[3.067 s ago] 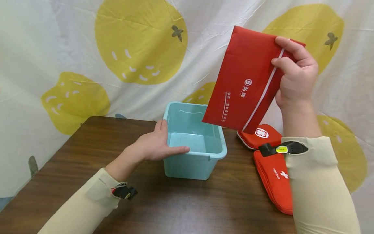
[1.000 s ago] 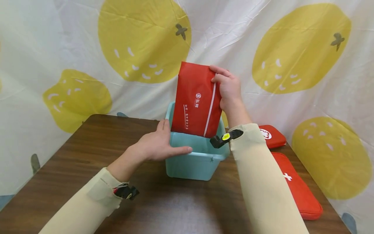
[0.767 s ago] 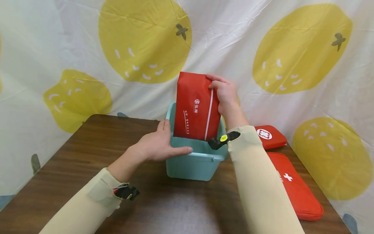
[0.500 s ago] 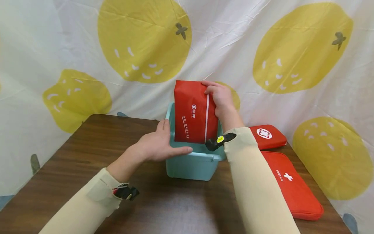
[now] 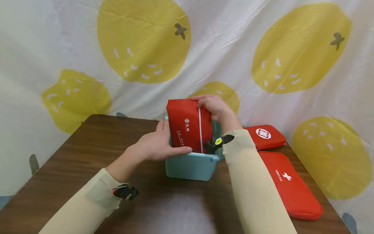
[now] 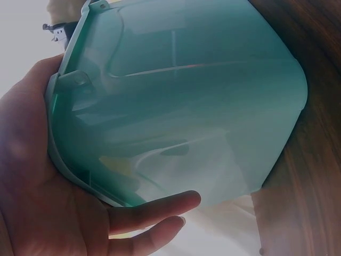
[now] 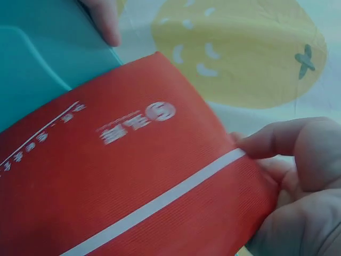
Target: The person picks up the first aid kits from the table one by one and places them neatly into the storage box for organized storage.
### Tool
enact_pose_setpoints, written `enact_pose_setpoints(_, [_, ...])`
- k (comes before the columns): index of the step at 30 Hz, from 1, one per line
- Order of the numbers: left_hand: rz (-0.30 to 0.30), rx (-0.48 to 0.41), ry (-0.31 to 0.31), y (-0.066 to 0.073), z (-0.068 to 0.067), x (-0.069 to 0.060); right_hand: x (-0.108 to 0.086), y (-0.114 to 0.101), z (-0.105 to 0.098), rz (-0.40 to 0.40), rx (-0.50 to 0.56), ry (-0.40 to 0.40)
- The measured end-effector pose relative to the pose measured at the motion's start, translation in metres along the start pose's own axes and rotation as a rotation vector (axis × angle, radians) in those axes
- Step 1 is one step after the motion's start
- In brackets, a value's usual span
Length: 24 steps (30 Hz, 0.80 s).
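Note:
A flat red pouch (image 5: 187,130) with a white stripe and white lettering is partly inside the turquoise plastic bin (image 5: 190,167), its top standing above the rim. My right hand (image 5: 214,105) pinches the pouch's upper right edge between thumb and fingers; the right wrist view shows this grip on the pouch (image 7: 160,160) up close. The left hand (image 5: 155,143) rests on the bin's near left corner. Its thumb lies straight over the front rim. In the left wrist view its extended fingers lie along the outside of the bin (image 6: 186,106). The pouch's lower end is hidden behind the front wall.
To the right of the bin, a small red case (image 5: 263,133) with a round white emblem lies behind a larger red first aid case (image 5: 292,188). The right sleeve overlaps both. The brown wooden table (image 5: 73,169) meets a lemon-print curtain (image 5: 216,39) at the back.
My right hand has brought the red pouch leftward from above the cases, then lowered it into the bin, most recently down and slightly left. The left hand has stayed on the bin's corner.

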<state>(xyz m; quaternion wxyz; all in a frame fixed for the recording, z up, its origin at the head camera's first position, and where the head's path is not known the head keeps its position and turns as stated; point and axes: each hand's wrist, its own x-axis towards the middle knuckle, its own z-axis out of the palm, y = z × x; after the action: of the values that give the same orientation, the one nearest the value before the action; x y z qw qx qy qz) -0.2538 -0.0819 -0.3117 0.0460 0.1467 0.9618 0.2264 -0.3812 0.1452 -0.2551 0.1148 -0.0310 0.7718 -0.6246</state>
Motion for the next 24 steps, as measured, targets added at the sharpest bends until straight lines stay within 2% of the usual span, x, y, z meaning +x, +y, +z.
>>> enact_pose_setpoints(5, [0.002,-0.014,0.010,-0.002,0.000,-0.001,0.001,0.006,0.001,0.051,-0.101,0.005])
enact_pose_setpoints(12, [-0.019,-0.014,0.002,-0.003,-0.002,-0.002,0.002,0.011,0.002,0.048,-0.304,0.029])
enact_pose_setpoints(15, [-0.030,-0.013,-0.006,-0.004,-0.002,-0.002,0.001,0.012,0.003,0.054,-0.380,0.013])
enact_pose_setpoints(24, [-0.032,-0.016,-0.008,-0.004,-0.003,-0.002,0.000,0.012,0.004,0.103,-0.516,-0.051])
